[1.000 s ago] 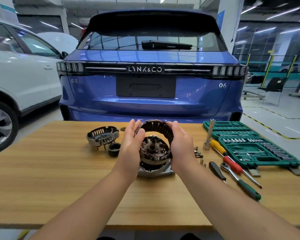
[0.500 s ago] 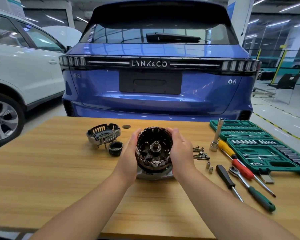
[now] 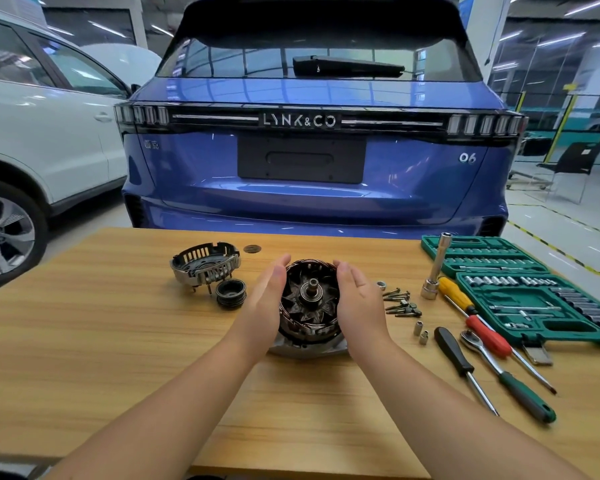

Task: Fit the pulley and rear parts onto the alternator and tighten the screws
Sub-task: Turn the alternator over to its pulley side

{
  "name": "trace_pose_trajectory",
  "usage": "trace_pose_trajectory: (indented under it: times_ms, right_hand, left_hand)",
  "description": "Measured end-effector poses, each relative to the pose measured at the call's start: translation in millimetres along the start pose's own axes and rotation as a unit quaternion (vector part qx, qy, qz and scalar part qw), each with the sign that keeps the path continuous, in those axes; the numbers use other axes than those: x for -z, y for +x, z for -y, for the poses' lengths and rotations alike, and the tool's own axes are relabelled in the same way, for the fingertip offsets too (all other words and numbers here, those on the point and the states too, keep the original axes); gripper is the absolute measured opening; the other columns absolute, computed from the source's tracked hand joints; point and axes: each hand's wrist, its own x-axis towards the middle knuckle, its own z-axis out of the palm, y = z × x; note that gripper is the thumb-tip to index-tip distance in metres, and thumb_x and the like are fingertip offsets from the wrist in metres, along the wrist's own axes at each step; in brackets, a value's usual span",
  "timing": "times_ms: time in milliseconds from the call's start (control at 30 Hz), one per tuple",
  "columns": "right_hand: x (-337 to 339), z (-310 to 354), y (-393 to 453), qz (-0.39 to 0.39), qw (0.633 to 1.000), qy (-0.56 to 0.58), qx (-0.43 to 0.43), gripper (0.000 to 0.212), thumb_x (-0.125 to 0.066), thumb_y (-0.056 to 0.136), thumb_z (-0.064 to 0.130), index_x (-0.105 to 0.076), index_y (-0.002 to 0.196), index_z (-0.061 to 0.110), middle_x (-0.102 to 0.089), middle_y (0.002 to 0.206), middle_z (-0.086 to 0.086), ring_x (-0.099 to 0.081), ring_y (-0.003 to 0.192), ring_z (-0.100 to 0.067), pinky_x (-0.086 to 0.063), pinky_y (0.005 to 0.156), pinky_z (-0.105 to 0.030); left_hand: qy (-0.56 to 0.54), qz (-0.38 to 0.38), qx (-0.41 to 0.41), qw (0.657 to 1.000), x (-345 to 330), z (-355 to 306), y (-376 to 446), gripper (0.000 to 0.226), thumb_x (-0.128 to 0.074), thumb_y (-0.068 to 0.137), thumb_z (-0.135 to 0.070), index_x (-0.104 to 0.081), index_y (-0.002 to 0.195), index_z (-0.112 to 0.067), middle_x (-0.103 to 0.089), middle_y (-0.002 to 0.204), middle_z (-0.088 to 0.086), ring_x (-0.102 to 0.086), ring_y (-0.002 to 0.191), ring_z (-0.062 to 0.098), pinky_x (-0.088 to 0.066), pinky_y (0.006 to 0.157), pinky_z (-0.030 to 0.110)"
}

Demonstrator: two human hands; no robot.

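Table: a wooden worktop (image 3: 94,344) with a pale grain is filling the lower half of the view, its far edge sitting close behind a parked car.
Alternator: the alternator (image 3: 309,306) is standing near the middle of the table on its silver front housing, copper windings ringing the rotor and the shaft pointing up.
Left hand: the left hand (image 3: 265,299) is lying along the alternator's left side, fingers straight and held together, palm turned toward the windings.
Right hand: the right hand (image 3: 359,299) is flanking the right side in the same way, fingers together and only slightly bent; whether either palm is actually touching the metal I cannot tell.
Rear cover: the slotted rear cover (image 3: 205,266) is resting to the left of the alternator, well apart from it.
Pulley: the black pulley (image 3: 231,293) is sitting just beside the rear cover, on its near side.
Screws: a loose cluster of screws (image 3: 400,301) is lying just right of the right hand.
Tools: screwdrivers (image 3: 475,317) and a ratchet (image 3: 506,375) are lying diagonally at the right, near an open green socket set (image 3: 534,299).
Room: a blue car (image 3: 309,161) is standing with its tail to the table, a white car (image 3: 32,140) is parked on the left, and a glossy workshop floor with yellow-black lines (image 3: 561,251) is stretching away at the right.
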Motion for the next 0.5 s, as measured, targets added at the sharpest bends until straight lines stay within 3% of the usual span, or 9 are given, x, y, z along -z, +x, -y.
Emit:
trace_pose_trajectory:
  times_ms: [67, 133, 300, 400, 500]
  right_hand:
    - [2.1, -1.6, 2.5, -0.005, 1.000, -0.018, 0.011, 0.031, -0.038, 0.105, 0.049, -0.064, 0.122, 0.045, -0.066, 0.111, 0.028, -0.058, 0.108, 0.006, -0.048, 0.092, -0.028]
    - [4.4, -4.0, 6.6, -0.017, 0.999, -0.030, 0.019, 0.045, -0.038, 0.105, 0.050, -0.053, 0.142, 0.029, -0.056, 0.127, 0.020, -0.048, 0.120, -0.002, -0.040, 0.098, -0.027]
    - [6.9, -19.7, 13.8, 0.005, 0.998, -0.053, -0.027, 0.051, -0.037, 0.106, 0.049, -0.046, 0.149, 0.024, -0.052, 0.141, 0.010, -0.043, 0.137, -0.013, -0.033, 0.103, -0.028]
    - [6.0, -30.4, 14.3, 0.052, 0.994, -0.062, -0.068, 0.056, -0.034, 0.105, 0.054, -0.043, 0.151, 0.025, -0.046, 0.151, 0.009, -0.038, 0.143, -0.014, -0.030, 0.115, -0.033]
    - [4.2, -37.2, 11.8, 0.048, 0.993, -0.102, -0.031, 0.059, -0.030, 0.105, 0.055, -0.042, 0.153, 0.022, -0.044, 0.155, 0.006, -0.035, 0.146, -0.013, -0.027, 0.121, -0.036]
  left_hand:
    - [0.026, -0.017, 0.006, 1.000, 4.5, 2.2, 1.4, 0.079, -0.030, 0.078, -0.088, -0.043, 0.144, -0.048, -0.044, 0.149, -0.019, -0.038, 0.141, 0.009, -0.031, 0.118, 0.047]
    - [0.033, -0.043, 0.030, 0.998, 7.4, 7.3, 4.4, 0.084, -0.030, 0.077, -0.087, -0.040, 0.148, -0.045, -0.040, 0.150, -0.020, -0.035, 0.142, 0.010, -0.029, 0.119, 0.046]
    - [0.043, -0.063, 0.093, 0.993, 7.4, 29.8, 9.3, 0.069, -0.029, 0.093, -0.073, -0.036, 0.152, -0.038, -0.038, 0.156, -0.014, -0.032, 0.145, 0.013, -0.025, 0.121, 0.048]
    - [0.090, -0.057, 0.061, 0.992, 1.9, 39.9, 11.9, 0.054, -0.024, 0.105, -0.057, -0.033, 0.153, -0.034, -0.032, 0.156, -0.016, -0.026, 0.140, 0.002, -0.019, 0.117, 0.032]
    - [0.124, -0.062, 0.033, 0.990, -2.0, 44.1, 13.6, 0.048, -0.023, 0.107, -0.049, -0.033, 0.152, -0.034, -0.031, 0.149, -0.018, -0.025, 0.134, -0.002, -0.019, 0.110, 0.026]
